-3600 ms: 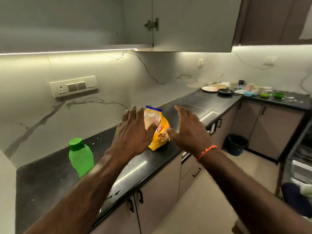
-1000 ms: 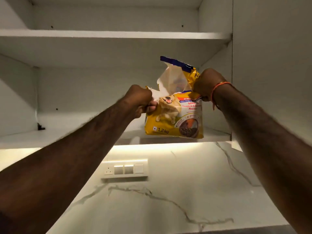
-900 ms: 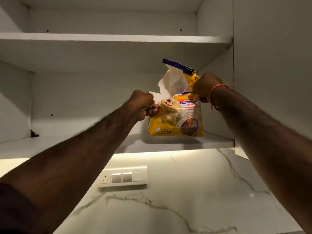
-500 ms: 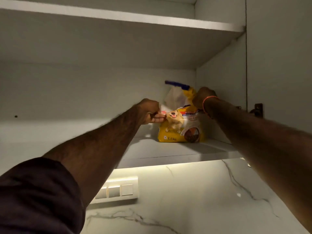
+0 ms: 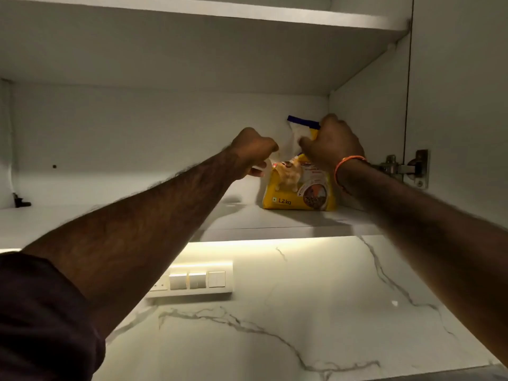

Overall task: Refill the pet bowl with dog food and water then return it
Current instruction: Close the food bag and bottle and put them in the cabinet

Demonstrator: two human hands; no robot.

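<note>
Dog food bag (image 5: 298,189) stands upright on the lowest cupboard shelf (image 5: 275,221), pushed toward the right wall. It is yellow, with a dog picture and a bowl of kibble on the front, a weight mark at the bottom corner, and a crumpled white top with a blue strip. Our right hand (image 5: 334,145) has its grip closed around that loose top; our left hand (image 5: 254,152) is curled in a fist at the bag's left edge, though we cannot tell if it pinches the bag. The top looks open, so we judge that letting go carelessly could tip the bag and spill kibble over the shelf. A door hinge (image 5: 404,169) sits just right of our wrist.
</note>
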